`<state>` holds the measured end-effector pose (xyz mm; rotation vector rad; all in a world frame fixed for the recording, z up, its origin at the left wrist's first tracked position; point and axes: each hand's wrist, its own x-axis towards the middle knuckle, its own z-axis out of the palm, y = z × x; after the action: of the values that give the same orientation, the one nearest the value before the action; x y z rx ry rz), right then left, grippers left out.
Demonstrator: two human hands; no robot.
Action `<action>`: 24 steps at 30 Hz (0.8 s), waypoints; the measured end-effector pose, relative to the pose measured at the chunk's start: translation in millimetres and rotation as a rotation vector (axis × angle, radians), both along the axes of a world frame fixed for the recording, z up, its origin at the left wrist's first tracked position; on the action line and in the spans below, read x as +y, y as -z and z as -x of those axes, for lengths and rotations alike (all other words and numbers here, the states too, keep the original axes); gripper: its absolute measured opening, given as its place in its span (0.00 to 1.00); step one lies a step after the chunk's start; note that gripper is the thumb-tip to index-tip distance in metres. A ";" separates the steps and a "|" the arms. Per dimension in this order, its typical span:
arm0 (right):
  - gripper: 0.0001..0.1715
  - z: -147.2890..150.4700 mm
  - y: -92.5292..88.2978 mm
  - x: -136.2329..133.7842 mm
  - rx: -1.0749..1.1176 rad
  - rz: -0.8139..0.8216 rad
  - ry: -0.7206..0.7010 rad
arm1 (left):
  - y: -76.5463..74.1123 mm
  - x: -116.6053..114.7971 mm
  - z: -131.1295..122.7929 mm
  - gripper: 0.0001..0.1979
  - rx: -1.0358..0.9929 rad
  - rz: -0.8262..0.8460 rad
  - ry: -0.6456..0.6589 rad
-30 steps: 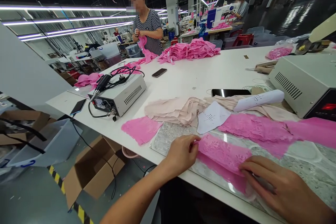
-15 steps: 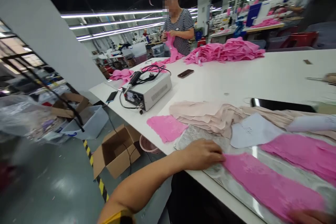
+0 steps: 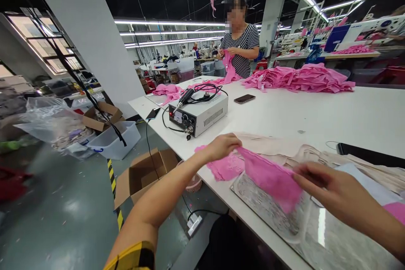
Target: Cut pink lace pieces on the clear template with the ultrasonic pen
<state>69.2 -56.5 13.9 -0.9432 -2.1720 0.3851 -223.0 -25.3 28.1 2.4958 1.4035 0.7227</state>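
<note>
A pink fabric piece hangs between my two hands, lifted above the clear-topped board at the table's near edge. My left hand pinches its left end. Its right end is gripped between the thumb and fingers of my right hand. Under and beside my left hand lies another pink fabric piece. Behind the held piece spread beige fabric pieces. A white paper pattern is partly covered by my right hand and forearm, and a second pink stack shows at the right edge.
A grey machine box with a corded handpiece stands on the white table. Phones lie nearby. Opposite, a person in a striped top handles pink fabric beside a pink pile. An open carton sits on the floor.
The pink fabric piece has come up off the board and moved left toward the other pink piece, carried by both hands. My right hand has come fully into view. The camera has turned.
</note>
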 end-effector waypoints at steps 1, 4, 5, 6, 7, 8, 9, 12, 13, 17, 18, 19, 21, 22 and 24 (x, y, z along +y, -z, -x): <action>0.15 16.2 -7.7 11.0 0.005 -0.014 -0.043 | -4.0 5.4 13.6 0.11 -0.006 -0.012 -0.052; 0.10 65.1 -13.1 25.4 0.003 -0.072 -0.143 | -8.2 5.2 47.4 0.12 -0.018 -0.051 -0.185; 0.10 79.3 -8.6 23.2 -0.016 -0.089 -0.171 | -6.6 0.3 55.8 0.12 -0.018 -0.055 -0.208; 0.11 91.6 -1.9 18.7 -0.049 -0.097 -0.204 | -3.7 -5.8 63.2 0.12 -0.014 -0.052 -0.215; 0.13 101.5 6.2 13.1 -0.088 -0.101 -0.234 | 0.4 -12.0 70.2 0.12 -0.008 -0.044 -0.208; 0.14 108.6 14.6 7.7 -0.135 -0.095 -0.265 | 5.4 -17.0 76.9 0.12 -0.003 -0.036 -0.192; 0.14 111.9 22.2 3.1 -0.173 -0.087 -0.289 | 10.7 -20.0 83.3 0.13 -0.005 -0.038 -0.182; 0.12 93.5 33.2 -4.9 -0.210 -0.046 -0.252 | 23.2 -16.5 92.5 0.16 -0.030 -0.079 -0.174; 0.11 76.7 32.4 -6.9 -0.199 -0.025 -0.206 | 24.5 -13.5 88.4 0.16 -0.041 -0.092 -0.175; 0.14 -33.3 23.4 -13.1 -0.136 0.071 0.062 | 15.9 -11.1 19.5 0.15 -0.079 -0.105 -0.014; 0.15 -65.9 23.1 -13.3 -0.131 0.089 0.153 | 12.4 -12.8 -9.0 0.16 -0.092 -0.085 0.098; 0.17 -97.6 24.2 -13.0 -0.132 0.102 0.246 | 9.4 -14.5 -40.0 0.16 -0.099 -0.053 0.208; 0.20 -152.9 30.0 -12.1 -0.148 0.124 0.432 | 6.6 -15.7 -104.2 0.14 -0.041 0.018 0.391; 0.21 -174.4 34.3 -11.9 -0.167 0.143 0.497 | 7.2 -14.4 -135.1 0.12 -0.018 0.035 0.425; 0.21 -203.1 44.1 -12.2 -0.202 0.178 0.582 | 12.4 -7.5 -190.1 0.08 0.026 0.063 0.477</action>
<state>272.3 -68.8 -30.2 -1.7119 -1.9363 0.2034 -33.0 -32.8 15.7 2.6408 0.7669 0.5359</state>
